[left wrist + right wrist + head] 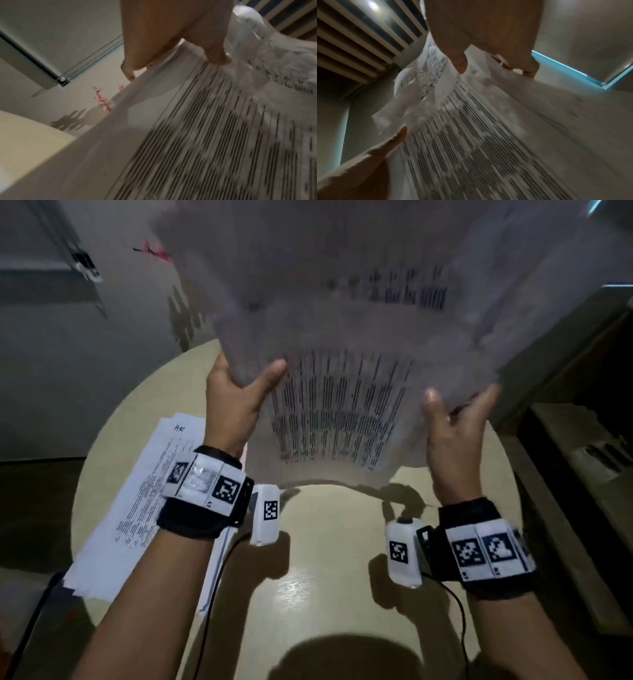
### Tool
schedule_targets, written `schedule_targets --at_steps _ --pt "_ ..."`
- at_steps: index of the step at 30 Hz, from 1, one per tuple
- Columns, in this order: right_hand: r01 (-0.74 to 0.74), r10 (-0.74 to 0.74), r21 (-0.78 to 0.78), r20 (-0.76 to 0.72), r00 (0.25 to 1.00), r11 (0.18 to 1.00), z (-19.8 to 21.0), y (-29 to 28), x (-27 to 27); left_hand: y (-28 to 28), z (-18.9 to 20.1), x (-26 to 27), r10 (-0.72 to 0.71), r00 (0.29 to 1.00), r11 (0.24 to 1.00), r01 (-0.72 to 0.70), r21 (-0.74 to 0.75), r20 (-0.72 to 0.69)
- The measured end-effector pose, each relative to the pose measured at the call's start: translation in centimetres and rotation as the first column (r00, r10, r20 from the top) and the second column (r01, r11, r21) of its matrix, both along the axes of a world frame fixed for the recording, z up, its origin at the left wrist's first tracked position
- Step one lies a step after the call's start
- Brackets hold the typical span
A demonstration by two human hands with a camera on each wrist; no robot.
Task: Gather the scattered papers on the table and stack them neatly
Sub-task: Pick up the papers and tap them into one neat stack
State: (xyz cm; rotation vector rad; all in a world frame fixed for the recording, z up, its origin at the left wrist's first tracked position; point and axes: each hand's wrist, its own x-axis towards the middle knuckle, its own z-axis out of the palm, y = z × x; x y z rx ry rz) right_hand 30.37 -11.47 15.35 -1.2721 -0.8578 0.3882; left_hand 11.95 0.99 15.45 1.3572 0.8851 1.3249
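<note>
A bundle of printed papers [335, 344] is raised above the round beige table [315, 570], blurred by motion. My left hand [239, 392] holds the bundle's left edge, thumb in front and fingers behind. At the right edge my right hand [455, 416] grips it the same way. The wrist views show the printed sheets [197, 135] [471, 142] close up, with each thumb pressed on the front. A second pile of printed papers [137, 508] lies flat at the table's left side, partly under my left forearm.
A grey wall with a roller blind [78, 265] and pink flowers [154, 251] stands behind the table. Dark furniture [582, 457] sits to the right. Cables run from the wrist cameras across the table's front.
</note>
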Motion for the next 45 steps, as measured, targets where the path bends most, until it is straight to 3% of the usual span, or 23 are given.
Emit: schedule_targets --at_steps 4,9,13,17,20,23,26,28,31,35,37,38,40,42,43,45 --pt "-0.082 0.068 -0.128 -0.111 0.991 0.988 -3.5 -0.3 -1.9 -0.9 -3.0 -0.6 -0.024 0.998 0.992 0.031 -0.118 0.058" --pt "-0.036 -0.018 -0.280 -0.188 0.982 0.959 -6.6 0.7 -4.0 -1.8 -6.4 -0.4 -0.074 0.997 0.957 0.065 -0.283 -0.020" --pt "0.006 -0.051 -0.289 -0.147 0.988 0.957 -5.7 1.7 -4.7 -1.4 -5.7 -0.6 0.003 0.993 0.982 -0.026 -0.189 -0.122" --pt "0.021 -0.036 -0.193 -0.075 0.997 0.981 -3.7 3.0 -5.3 0.5 -2.1 -2.6 0.150 0.988 0.988 -0.151 -0.024 -0.038" --pt "-0.050 0.068 -0.270 0.060 0.996 0.962 -3.9 4.1 -7.3 2.7 0.2 -5.8 0.228 0.973 0.973 -0.228 0.016 0.024" --pt "-0.059 0.098 -0.345 0.097 0.990 0.937 -4.9 5.5 -10.5 5.2 0.8 -9.3 0.249 0.965 0.967 -0.253 -0.041 -0.079" --pt "-0.057 0.050 -0.392 -0.030 0.998 0.918 -6.6 7.4 -14.1 7.5 -2.2 -13.1 0.122 0.911 0.943 -0.230 -0.239 -0.393" --pt "-0.119 0.077 -0.486 -0.106 0.991 0.866 -8.3 8.3 -16.4 8.4 -5.7 -15.8 0.035 0.799 0.920 -0.260 -0.292 -0.600" --pt "-0.190 0.117 -0.698 -0.152 0.981 0.691 -11.5 8.8 -19.3 8.7 -10.4 -19.5 -0.036 0.593 0.888 -0.350 -0.297 -0.805" --pt "-0.140 0.127 -0.928 -0.102 0.987 0.346 -15.9 8.8 -22.4 8.0 -14.5 -23.0 -0.220 0.380 0.836 -0.402 -0.374 -0.899" --pt "-0.122 0.124 -0.959 -0.093 0.988 0.255 -16.4 8.5 -23.7 7.3 -15.7 -23.7 -0.300 0.276 0.815 -0.422 -0.396 -0.913" --pt "-0.123 0.160 -0.962 -0.085 0.983 0.245 -16.4 8.4 -24.2 6.9 -16.0 -23.7 -0.332 0.253 0.808 -0.421 -0.412 -0.909" --pt "-0.130 0.197 -0.952 -0.076 0.977 0.276 -16.6 8.1 -25.1 6.8 -16.6 -23.6 -0.327 0.326 0.799 -0.405 -0.443 -0.887" --pt "-0.132 0.099 -0.935 -0.105 0.990 0.330 -16.4 7.7 -25.4 6.8 -16.6 -23.0 -0.337 0.423 0.764 -0.400 -0.507 -0.841" --pt "-0.121 0.040 -0.935 -0.114 0.993 0.335 -16.3 7.6 -25.2 6.6 -16.1 -22.7 -0.369 0.428 0.742 -0.398 -0.539 -0.825" --pt "-0.080 0.010 -0.964 -0.081 0.997 0.253 -16.0 6.9 -24.0 6.0 -15.0 -22.0 -0.431 0.433 0.701 -0.392 -0.596 -0.792"
